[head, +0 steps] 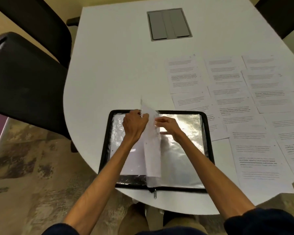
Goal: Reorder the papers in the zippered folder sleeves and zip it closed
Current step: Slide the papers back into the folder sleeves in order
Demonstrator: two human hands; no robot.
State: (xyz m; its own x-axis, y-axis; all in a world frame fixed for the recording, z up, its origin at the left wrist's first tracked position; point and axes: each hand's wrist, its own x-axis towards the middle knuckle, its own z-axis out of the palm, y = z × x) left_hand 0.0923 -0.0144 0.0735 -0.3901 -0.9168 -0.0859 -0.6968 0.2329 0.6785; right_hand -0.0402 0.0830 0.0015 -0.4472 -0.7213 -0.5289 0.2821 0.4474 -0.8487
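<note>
Left hand [135, 122]: fingers curled, gripping top edge of raised sleeve [153, 158].
Right hand [166, 123]: fingers bent at right face of same sleeve, touching it near the top; pinching or not cannot be told.
Raised sleeve: standing upright along the folder spine, between both hands; white paper inside.
Zippered folder [209, 150]: black, lying open and flat on worktop [117, 73], near its front edge; shiny clear sleeves on both halves, left one holding a white page.
Zip pull [155, 195]: hanging at the near edge, in line with the spine.
Loose papers [255, 150]: printed sheets spread and overlapping right of the folder, nearest ones tucked under its right side.
Grey hatch [169, 24]: set in worktop, far side.
Black chairs [24, 82]: left of worktop.
</note>
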